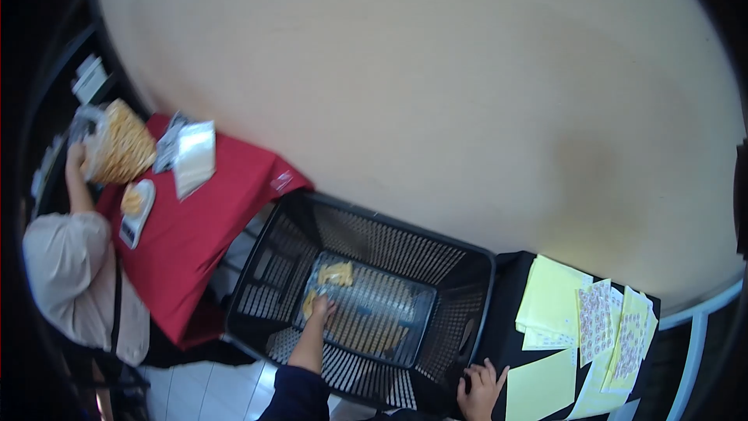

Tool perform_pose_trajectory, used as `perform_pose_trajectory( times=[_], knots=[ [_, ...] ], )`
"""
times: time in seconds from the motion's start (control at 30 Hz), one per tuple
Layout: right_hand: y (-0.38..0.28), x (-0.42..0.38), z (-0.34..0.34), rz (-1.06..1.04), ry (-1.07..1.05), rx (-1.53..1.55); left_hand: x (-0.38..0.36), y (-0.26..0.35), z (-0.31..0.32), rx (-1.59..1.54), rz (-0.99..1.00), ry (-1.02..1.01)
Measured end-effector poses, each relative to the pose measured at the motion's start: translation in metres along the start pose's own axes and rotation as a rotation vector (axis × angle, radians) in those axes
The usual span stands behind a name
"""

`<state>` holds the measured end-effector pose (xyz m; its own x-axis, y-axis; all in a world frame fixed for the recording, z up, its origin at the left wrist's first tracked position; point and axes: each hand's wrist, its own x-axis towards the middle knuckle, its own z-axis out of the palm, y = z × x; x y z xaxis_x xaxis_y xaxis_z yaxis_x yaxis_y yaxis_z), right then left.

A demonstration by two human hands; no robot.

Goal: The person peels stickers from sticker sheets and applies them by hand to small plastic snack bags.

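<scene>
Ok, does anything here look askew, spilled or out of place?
Only the sticker sheets and yellow sheets on the black table lie fanned and overlapping. The left hand reaches a yellow packet inside the black crate; nothing looks spilled or damaged.

From where I'm watching, the crate [467,281] sits dead center with packets [336,274] inside, the clothed table [210,218] at its 10 o'clock carrying a scale [137,214], and the sheets [584,320] lie at its 3 o'clock.
</scene>
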<state>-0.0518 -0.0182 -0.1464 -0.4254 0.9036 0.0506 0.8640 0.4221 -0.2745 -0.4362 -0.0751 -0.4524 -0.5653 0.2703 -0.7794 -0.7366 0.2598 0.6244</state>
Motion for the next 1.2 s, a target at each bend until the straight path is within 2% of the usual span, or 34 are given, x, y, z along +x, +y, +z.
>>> perform_pose_trajectory(
  times=[0.07,0.17,0.23,0.37,0.47,0.5,0.53,0.6,0.63,0.7,0.73,0.8,0.87,0.9,1.0,1.07,1.13,1.2],
  knots=[
    [0.005,-0.003,0.002,-0.171,0.082,0.06,0.02,-0.006,0.003,-0.076,-0.015,-0.012],
    [-0.001,0.002,0.001,-0.129,0.12,0.046,0.055,-0.004,0.01,-0.135,-0.025,-0.016],
    [-0.005,0.003,0.0,-0.118,0.104,0.036,0.07,0.001,0.015,-0.211,-0.148,0.142],
    [-0.008,0.005,0.001,-0.095,0.099,0.016,0.116,-0.007,0.014,-0.32,-0.205,0.077],
    [-0.009,0.004,0.0,-0.087,0.098,0.005,0.116,-0.004,0.018,-0.202,-0.154,0.075],
    [-0.01,0.005,-0.001,-0.079,0.094,0.01,0.115,0.002,0.021,-0.269,-0.24,0.116],
    [-0.011,0.007,-0.001,-0.073,0.094,0.018,0.11,0.008,0.027,-0.27,-0.235,0.114],
    [-0.012,0.009,0.0,-0.076,0.106,0.035,0.095,0.012,0.04,-0.22,0.004,0.289],
    [-0.011,0.009,-0.001,-0.079,0.105,0.051,0.098,0.005,0.041,-0.225,0.0,0.299],
    [-0.011,0.008,-0.003,-0.104,0.095,0.058,0.097,-0.006,0.034,0.251,0.545,0.497],
    [-0.01,0.007,-0.003,-0.118,0.102,0.062,0.081,-0.005,0.038,0.07,0.645,0.42],
    [-0.007,0.008,-0.002,-0.143,0.096,0.103,0.041,0.002,0.048,-0.065,0.758,0.276],
    [-0.007,0.012,-0.005,-0.225,0.185,0.111,-0.023,0.021,0.066,-0.057,0.9,0.226],
    [0.003,0.012,0.006,-0.219,0.073,0.2,-0.067,0.035,0.078,-0.101,0.878,0.147],
    [0.007,0.024,-0.002,-0.296,0.045,0.297,-0.145,0.037,0.101,-0.127,0.903,-0.044],
    [0.002,0.028,-0.015,-0.272,0.11,0.526,-0.205,0.031,0.119,-0.083,0.947,-0.186],
    [-0.001,0.031,-0.041,-0.222,0.148,0.744,-0.287,0.025,0.14,-0.193,0.832,-0.41],
    [0.015,0.034,-0.043,-0.183,0.253,0.885,-0.341,0.007,0.15,-0.088,0.791,-0.598]
  ],
)
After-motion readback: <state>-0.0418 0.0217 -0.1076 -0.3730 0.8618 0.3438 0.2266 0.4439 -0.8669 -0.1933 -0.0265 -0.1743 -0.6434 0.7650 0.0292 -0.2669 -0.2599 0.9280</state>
